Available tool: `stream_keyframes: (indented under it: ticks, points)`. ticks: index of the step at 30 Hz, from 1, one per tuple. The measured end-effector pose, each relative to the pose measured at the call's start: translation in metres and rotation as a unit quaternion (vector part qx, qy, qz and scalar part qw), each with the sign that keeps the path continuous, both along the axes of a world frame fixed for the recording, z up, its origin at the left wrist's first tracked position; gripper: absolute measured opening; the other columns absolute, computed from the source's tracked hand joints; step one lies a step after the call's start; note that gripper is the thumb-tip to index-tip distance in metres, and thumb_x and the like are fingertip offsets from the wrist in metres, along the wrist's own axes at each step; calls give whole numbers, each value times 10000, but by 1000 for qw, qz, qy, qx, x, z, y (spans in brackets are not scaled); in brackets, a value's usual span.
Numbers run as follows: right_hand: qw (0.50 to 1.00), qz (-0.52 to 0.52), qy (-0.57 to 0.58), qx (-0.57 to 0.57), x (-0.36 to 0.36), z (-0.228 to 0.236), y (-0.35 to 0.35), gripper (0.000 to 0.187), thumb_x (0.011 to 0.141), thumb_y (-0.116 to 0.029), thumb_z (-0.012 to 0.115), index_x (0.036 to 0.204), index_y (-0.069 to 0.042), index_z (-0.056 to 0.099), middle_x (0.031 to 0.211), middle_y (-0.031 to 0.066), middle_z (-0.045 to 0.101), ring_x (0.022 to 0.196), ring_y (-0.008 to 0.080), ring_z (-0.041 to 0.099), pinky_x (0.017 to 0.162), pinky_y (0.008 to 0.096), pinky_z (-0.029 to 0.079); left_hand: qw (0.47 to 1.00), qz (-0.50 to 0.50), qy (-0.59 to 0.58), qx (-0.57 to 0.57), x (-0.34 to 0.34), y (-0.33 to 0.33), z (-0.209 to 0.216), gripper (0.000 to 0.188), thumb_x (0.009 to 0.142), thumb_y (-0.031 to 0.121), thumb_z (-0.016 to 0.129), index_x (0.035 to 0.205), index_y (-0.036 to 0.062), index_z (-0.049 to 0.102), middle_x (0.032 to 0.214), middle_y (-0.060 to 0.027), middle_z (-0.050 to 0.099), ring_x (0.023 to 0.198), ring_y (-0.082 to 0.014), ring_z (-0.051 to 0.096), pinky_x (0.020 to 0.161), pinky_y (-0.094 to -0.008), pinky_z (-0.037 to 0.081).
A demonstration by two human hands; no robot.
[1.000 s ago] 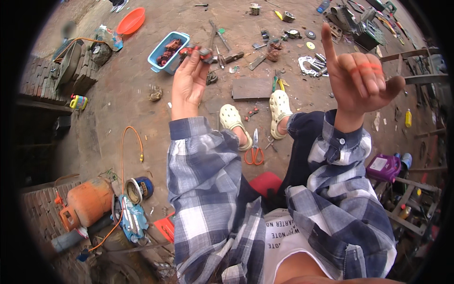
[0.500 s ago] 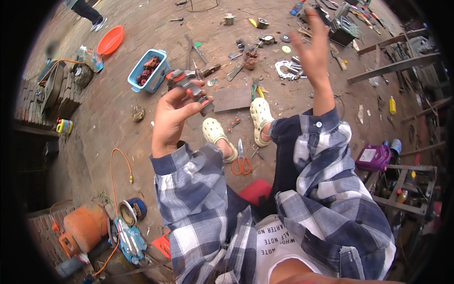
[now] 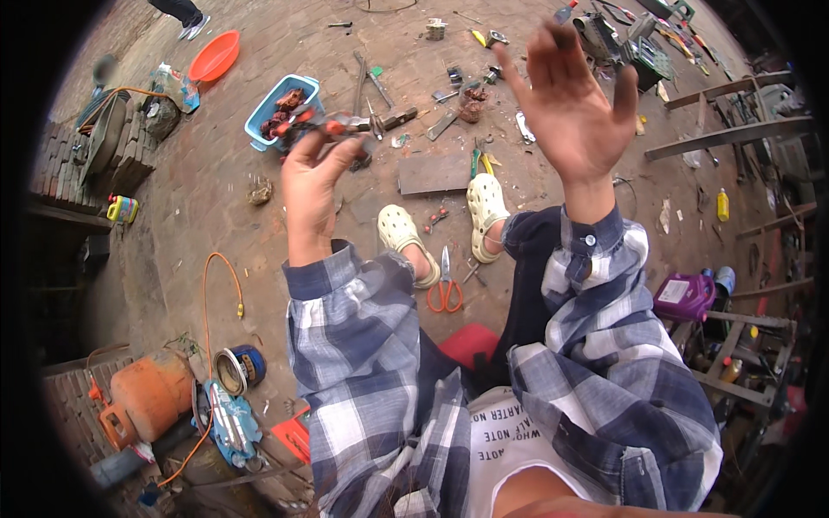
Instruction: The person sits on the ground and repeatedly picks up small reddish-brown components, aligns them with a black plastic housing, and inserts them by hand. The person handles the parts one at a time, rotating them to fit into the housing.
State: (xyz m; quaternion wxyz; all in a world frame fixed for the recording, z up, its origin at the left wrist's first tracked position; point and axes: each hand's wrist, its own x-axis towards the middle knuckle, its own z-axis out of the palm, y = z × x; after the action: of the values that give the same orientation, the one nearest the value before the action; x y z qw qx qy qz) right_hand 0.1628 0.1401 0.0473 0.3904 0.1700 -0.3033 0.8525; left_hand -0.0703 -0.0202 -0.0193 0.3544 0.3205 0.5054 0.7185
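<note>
My left hand (image 3: pixel 317 186) is closed round a small dark part with red-orange pieces (image 3: pixel 304 128), its exact kind blurred by motion. This part is held in front of the near side of a light-blue plastic basin (image 3: pixel 269 110), which contains dark reddish coiled pieces. My right hand (image 3: pixel 577 116) is raised at the right, palm showing, fingers spread and smeared with dark dirt; nothing is in it. Below and between the hands lie a flat brown board (image 3: pixel 432 174) and pliers with green and yellow handles (image 3: pixel 484 159). Orange-handled scissors (image 3: pixel 445 293) rest between my feet.
Loose tools and metal parts are scattered across the brick ground ahead. An orange-red basin (image 3: pixel 214 56) sits far left, near another person's legs (image 3: pixel 184 13). A metal frame (image 3: pixel 734 134) and a purple jug (image 3: pixel 685 296) stand right; an orange gas cylinder (image 3: pixel 155 393) lies lower left.
My left hand has moved up and a little left with the dark and red-orange part, toward the blue basin. My right hand has turned its palm into view and spread its fingers.
</note>
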Motion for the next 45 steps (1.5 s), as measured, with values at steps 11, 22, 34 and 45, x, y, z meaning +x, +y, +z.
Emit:
stream_keyframes:
  ticks: [11,22,34,45]
  points:
    - [543,-205,-519,627,-3,-36,4,415,830,-402,654,677,-18,612,556,32,564,539,195,553,1041,428,327,996,-83,8,21,29,-1,25,372,750,-37,703,1108,-46,603,1127,-114,629,959,-221,648,843,-321,515]
    - [918,-208,-191,280,-20,-9,-11,400,921,-182,519,1274,8,508,1284,101,551,1225,225,494,1117,465,211,992,-86,98,-3,54,14,16,252,708,-28,716,944,-78,646,883,-73,652,802,-140,657,711,-258,532]
    - [491,-493,-325,641,-25,-15,-25,84,772,-74,678,848,-78,642,790,37,663,765,202,634,1013,416,342,902,82,421,-51,60,14,11,310,697,143,747,983,47,678,897,-141,663,821,-283,644,725,-330,506]
    - [585,-453,-478,474,-16,-30,9,158,807,-113,639,885,20,671,772,128,675,708,254,643,662,320,493,986,-125,86,-68,44,5,17,218,725,14,707,924,-50,643,844,-69,680,767,-119,638,696,-243,498]
